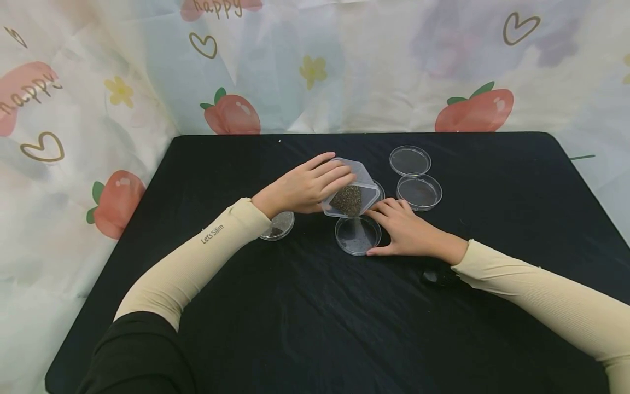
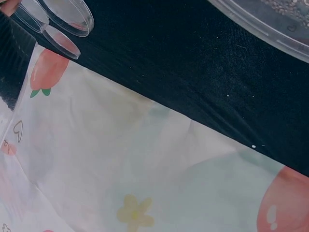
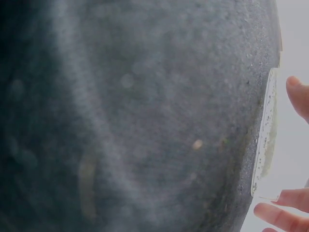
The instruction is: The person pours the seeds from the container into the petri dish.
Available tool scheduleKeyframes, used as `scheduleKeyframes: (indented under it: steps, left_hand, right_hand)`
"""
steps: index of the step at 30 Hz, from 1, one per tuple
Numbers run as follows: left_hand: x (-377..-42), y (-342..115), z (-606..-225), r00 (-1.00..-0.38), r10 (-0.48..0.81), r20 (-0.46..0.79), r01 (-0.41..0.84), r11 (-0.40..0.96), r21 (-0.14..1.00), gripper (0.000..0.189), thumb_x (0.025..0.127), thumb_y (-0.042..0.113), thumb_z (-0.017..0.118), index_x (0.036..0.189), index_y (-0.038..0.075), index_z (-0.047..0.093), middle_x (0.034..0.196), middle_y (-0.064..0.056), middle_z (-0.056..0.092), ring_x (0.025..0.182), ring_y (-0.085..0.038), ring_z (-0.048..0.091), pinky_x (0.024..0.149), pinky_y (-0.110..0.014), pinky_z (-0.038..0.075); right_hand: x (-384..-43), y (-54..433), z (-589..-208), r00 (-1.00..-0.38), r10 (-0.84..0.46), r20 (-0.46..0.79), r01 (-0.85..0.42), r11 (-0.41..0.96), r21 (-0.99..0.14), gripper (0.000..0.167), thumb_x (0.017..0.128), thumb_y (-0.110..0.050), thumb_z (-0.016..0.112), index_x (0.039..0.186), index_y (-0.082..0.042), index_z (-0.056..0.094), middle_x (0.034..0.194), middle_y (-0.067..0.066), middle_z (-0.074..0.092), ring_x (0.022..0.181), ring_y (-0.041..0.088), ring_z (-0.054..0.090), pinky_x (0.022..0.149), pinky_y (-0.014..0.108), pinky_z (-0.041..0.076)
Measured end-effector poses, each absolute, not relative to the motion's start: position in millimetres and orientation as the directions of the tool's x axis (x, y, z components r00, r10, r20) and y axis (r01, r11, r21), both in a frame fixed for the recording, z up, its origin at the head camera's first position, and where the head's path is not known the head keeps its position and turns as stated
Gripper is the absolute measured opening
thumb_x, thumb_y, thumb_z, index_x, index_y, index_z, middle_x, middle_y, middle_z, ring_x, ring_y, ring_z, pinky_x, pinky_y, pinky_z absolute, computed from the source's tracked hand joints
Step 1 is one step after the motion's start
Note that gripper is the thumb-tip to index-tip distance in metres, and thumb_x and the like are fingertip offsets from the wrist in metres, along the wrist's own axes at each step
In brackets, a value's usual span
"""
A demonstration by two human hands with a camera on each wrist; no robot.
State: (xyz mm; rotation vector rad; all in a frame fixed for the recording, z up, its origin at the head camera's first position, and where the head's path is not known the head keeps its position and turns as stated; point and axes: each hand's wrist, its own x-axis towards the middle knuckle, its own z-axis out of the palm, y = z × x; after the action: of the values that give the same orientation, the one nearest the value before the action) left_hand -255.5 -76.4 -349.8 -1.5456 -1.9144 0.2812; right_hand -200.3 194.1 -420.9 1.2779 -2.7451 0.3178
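Observation:
My left hand [image 1: 310,186] holds a clear plastic container [image 1: 356,171] with brown grains [image 1: 348,201] gathered at its near end. The container is tilted towards me, above a clear petri dish [image 1: 358,238]. From the right, my right hand [image 1: 406,230] grips the dish's edge, thumb at the near side and fingers at the far side. The right wrist view has the dish [image 3: 264,140] edge-on between thumb [image 3: 300,99] and fingers [image 3: 285,217]. Under my left wrist sits another petri dish [image 1: 281,225] with grains, partly hidden by the sleeve.
Two clear petri dishes [image 1: 410,160] [image 1: 419,191] lie at the back right. Another dish [image 1: 379,191] shows partly behind the container. A small dark object [image 1: 431,277] is near my right wrist. Black cloth covers the table [image 1: 295,328]; a printed curtain [image 1: 374,65] hangs behind it.

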Motion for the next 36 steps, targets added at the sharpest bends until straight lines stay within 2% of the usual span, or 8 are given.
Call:
scheduleKeyframes:
  steps: [8, 18, 36]
  left_hand:
    - [-255.6, -75.5, -349.5, -0.086, 0.93, 0.357, 0.791, 0.281, -0.543, 0.086, 0.066, 0.046, 0.08, 0.133, 0.005, 0.046, 0.13, -0.008, 0.055, 0.12, -0.022, 0.052, 0.113, -0.038, 0.031]
    - [-254.8, -74.6, -347.5, -0.111, 0.938, 0.329, 0.795, 0.282, -0.537, 0.088, 0.067, 0.048, 0.08, 0.135, 0.006, 0.044, 0.132, -0.008, 0.053, 0.123, -0.022, 0.05, 0.115, -0.037, 0.029]
    - [-255.4, -73.1, -347.0, -0.1, 0.939, 0.328, 0.787, 0.276, -0.552, 0.086, 0.069, 0.049, 0.078, 0.135, 0.006, 0.043, 0.132, -0.007, 0.053, 0.122, -0.022, 0.05, 0.114, -0.037, 0.03]
  right_hand:
    - [-200.1, 193.7, -420.8, -0.64, -0.746, 0.182, -0.768, 0.623, -0.146, 0.086, 0.068, -0.057, 0.075, 0.13, -0.001, 0.053, 0.118, 0.013, 0.054, 0.109, 0.03, 0.043, 0.083, 0.049, 0.035]
    - [-199.6, 193.7, -420.0, -0.645, -0.744, 0.175, -0.764, 0.628, -0.15, 0.086, 0.068, -0.057, 0.074, 0.13, -0.002, 0.052, 0.121, 0.013, 0.053, 0.111, 0.031, 0.043, 0.083, 0.049, 0.034]
    - [-200.5, 194.2, -421.2, -0.648, -0.744, 0.162, -0.761, 0.631, -0.149, 0.086, 0.069, -0.057, 0.074, 0.132, -0.003, 0.051, 0.126, 0.014, 0.052, 0.114, 0.033, 0.042, 0.085, 0.051, 0.034]
